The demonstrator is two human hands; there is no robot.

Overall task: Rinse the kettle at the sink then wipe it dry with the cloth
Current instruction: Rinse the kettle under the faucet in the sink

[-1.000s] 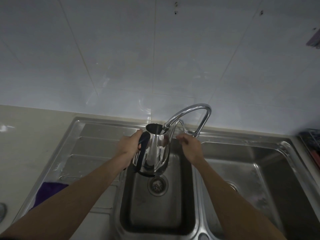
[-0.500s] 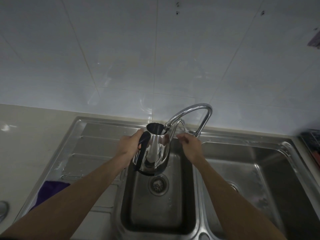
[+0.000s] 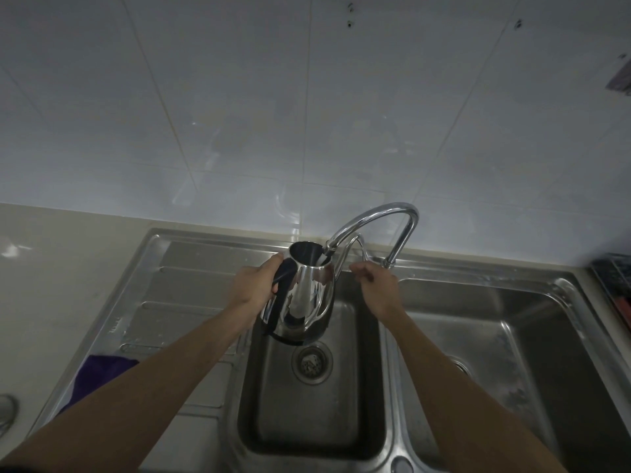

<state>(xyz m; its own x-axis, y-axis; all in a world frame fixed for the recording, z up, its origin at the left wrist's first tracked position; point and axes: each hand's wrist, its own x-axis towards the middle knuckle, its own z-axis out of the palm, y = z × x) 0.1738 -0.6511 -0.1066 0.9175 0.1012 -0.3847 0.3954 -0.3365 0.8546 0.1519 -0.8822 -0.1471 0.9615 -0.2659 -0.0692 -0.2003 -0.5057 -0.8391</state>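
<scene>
The left hand (image 3: 256,285) is closing its grip around the dark handle of the kettle (image 3: 302,298), holding it over the left basin of the sink (image 3: 205,268) with its mouth under the tap (image 3: 372,221). The right hand (image 3: 375,285) is reaching toward the tap lever, fingers curled, gripping nothing clearly. A purple cloth (image 3: 99,373) is lying on the draining board at the left.

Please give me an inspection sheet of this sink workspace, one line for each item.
Surface: steel double sink with a ribbed drainboard, set in a beige counter.
Job's things: steel kettle, lid off, held over the left basin with its mouth under the faucet spout; purple cloth on the drainboard.
Clutter: a round metal object at the left edge, cut off.
Grippers: left hand holds the kettle handle; right hand is at the faucet lever, grip unclear.
Cables: nothing seen.
Surroundings: white tiled wall; dark rack at right.
</scene>
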